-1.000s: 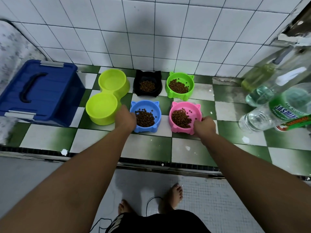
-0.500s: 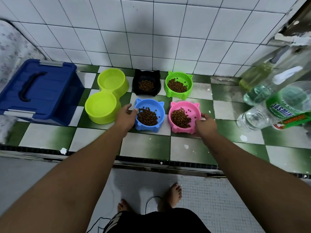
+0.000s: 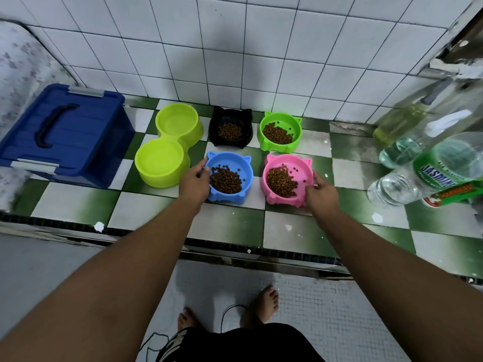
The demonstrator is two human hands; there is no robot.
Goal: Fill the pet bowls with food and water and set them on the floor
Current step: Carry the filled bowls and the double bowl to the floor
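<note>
Crowding left grip on blue bowl, right grip on pink bowl — lime double bowl, bottles.

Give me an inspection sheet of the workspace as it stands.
Surface: checkered tile ledge, white specks.
Job's things: blue bowl, pink bowl, black bowl and green bowl all hold kibble; double bowl has no kibble, water unclear.
Clutter: blue box at left; bottles at right.
Hands: left hand grips the blue bowl's rim; right hand grips the pink bowl's rim.
Cables: thin cable on the floor by the feet.
Surroundings: white tiled wall behind.
</note>
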